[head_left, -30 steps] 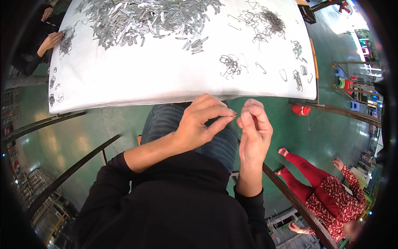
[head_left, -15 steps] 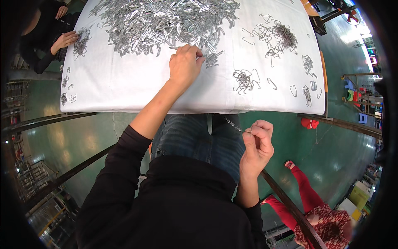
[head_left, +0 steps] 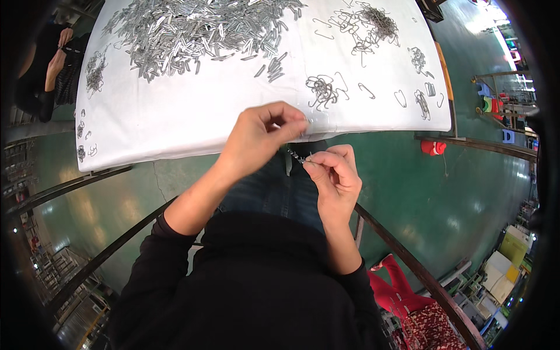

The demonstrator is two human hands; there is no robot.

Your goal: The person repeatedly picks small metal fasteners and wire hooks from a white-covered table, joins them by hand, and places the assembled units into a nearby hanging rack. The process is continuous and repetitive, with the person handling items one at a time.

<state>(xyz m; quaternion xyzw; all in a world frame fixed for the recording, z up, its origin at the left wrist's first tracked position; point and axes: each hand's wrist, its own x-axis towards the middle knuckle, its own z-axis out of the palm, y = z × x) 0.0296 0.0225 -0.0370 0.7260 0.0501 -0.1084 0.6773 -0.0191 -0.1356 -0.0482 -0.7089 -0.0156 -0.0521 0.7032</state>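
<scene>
In front of my lap, my right hand [head_left: 338,184] pinches a thin dark rod-like piece [head_left: 296,156] with small shiny bits along it. My left hand [head_left: 256,137] is over the table's near edge, thumb and forefinger pressed together. Whatever is between those fingertips is too small to make out. A wide heap of short silvery metal strips [head_left: 198,35] covers the far middle of the white-covered table [head_left: 192,111]. A few strips [head_left: 274,67] lie apart at its right side. Right of them is a small tangle of bent wire hooks [head_left: 324,90].
A larger hook pile [head_left: 379,26] lies farther right, with small clusters [head_left: 421,105] along the right edge. At the far left a co-worker's hands [head_left: 58,55] are close together beside another hook pile [head_left: 95,76]. A person in red trousers [head_left: 399,286] is behind me on the right.
My left hand has come back from the strip heap toward my right hand, which has moved left and slightly up. The co-worker's hand has left the hook pile. My view has shifted a little.
</scene>
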